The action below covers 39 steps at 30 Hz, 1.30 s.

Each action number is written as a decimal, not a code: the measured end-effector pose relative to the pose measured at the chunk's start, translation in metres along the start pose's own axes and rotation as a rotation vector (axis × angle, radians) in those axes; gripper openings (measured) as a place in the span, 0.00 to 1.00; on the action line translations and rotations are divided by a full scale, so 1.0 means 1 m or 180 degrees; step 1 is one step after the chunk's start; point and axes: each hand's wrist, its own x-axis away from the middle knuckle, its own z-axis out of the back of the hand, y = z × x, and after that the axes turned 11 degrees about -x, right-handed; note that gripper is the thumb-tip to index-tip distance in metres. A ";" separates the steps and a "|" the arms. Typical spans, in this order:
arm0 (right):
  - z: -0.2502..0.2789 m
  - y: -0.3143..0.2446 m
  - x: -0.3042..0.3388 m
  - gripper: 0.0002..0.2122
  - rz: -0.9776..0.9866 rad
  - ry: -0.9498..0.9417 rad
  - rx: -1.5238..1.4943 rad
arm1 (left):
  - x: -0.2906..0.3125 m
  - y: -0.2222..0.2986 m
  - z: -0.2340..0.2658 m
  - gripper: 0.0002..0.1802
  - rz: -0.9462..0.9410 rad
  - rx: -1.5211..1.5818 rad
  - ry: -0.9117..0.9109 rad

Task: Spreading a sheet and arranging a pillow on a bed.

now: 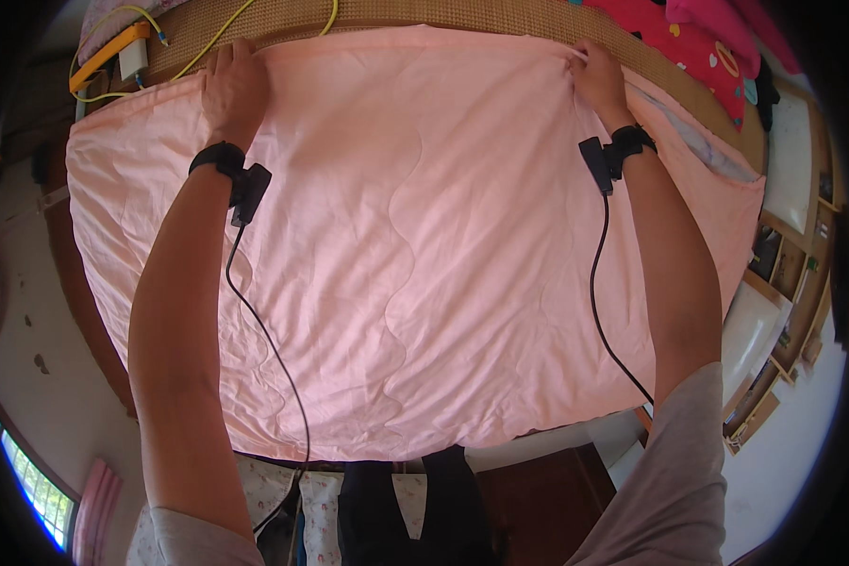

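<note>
The quilt point(481, 236) is pale pink with wavy stitched lines, and the mat point(500, 14) is tan with a woven pattern. The cloth point(684, 61) is red with multicoloured motifs. The cable point(219, 38) is yellow, the wrist straps point(219, 158) and trousers point(457, 509) black, the sleeves point(670, 481) grey.

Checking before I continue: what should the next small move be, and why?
Probably slide the right hand rightward along the far edge of the pink cover: creases fan out from its grip, and beyond it the edge gapes, showing paler fabric.
</note>
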 end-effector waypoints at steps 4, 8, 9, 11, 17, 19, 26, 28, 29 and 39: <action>-0.016 -0.003 0.016 0.09 0.0426 0.0625 0.0354 | 0.009 -0.008 -0.003 0.08 -0.0223 -0.0023 0.0142; -0.001 -0.007 0.013 0.06 0.0704 0.0476 0.0376 | -0.002 -0.027 -0.010 0.10 -0.0623 -0.0183 -0.0195; 0.005 -0.002 0.011 0.05 0.0718 0.0294 0.0229 | -0.005 -0.025 -0.017 0.10 -0.0561 -0.0270 -0.0558; 0.007 0.002 0.005 0.05 0.0688 0.0429 0.0413 | 0.000 -0.013 -0.027 0.10 -0.0527 -0.0518 -0.0218; -0.033 -0.065 0.023 0.20 -0.0092 0.1015 0.0403 | 0.005 -0.045 -0.040 0.13 -0.0293 -0.1616 -0.0129; -0.014 -0.049 0.038 0.21 -0.0050 0.0965 0.0488 | 0.007 -0.026 -0.030 0.19 -0.0221 -0.1183 0.0006; 0.091 -0.013 0.235 0.18 -0.0008 0.0910 0.0026 | 0.137 0.118 0.134 0.23 -0.1168 0.1029 -0.0738; 0.118 0.011 0.314 0.18 -0.0636 0.1060 0.0134 | 0.167 0.137 0.145 0.25 -0.1312 0.0881 -0.1300; 0.127 0.028 0.356 0.17 -0.1031 0.1354 0.0071 | 0.176 0.139 0.143 0.26 -0.1321 0.0739 -0.1434; 0.198 0.179 0.532 0.28 -0.3023 0.0797 0.0327 | 0.192 0.161 0.120 0.29 -0.1981 0.0238 -0.0866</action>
